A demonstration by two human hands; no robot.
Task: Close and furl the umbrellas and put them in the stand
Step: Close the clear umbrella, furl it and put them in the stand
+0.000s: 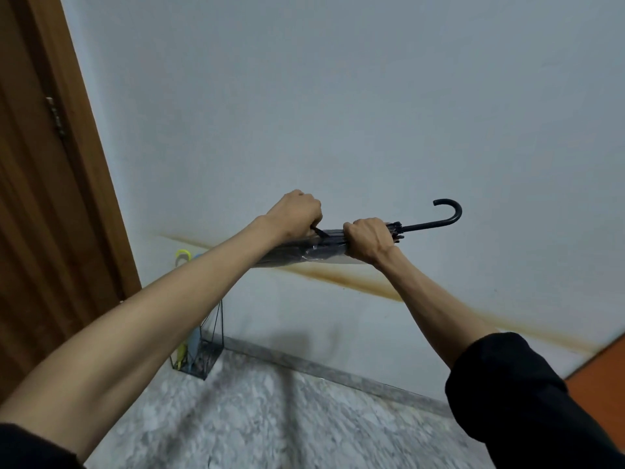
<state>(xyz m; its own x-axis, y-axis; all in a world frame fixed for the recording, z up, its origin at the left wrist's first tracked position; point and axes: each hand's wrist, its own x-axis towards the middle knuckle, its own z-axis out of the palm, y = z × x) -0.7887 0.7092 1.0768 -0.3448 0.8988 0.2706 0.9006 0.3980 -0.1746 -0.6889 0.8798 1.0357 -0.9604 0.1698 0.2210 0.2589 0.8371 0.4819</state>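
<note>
In the stand (207, 352), a yellow umbrella (182, 354) and a blue umbrella (193, 343) fill the left; its right half looks free, and the floor (270, 418) to its right lies open.

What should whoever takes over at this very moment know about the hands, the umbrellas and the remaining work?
Left hand grips the black strap.
Right hand grips the black-handled umbrella round its gathered canopy, held roughly level before the wall.
The wire stand sits on the floor against the wall, holding a yellow umbrella and a pale blue umbrella.
Done: this one is closed and gathered.
Left: fasten the strap, then drop it into the stand.
</note>
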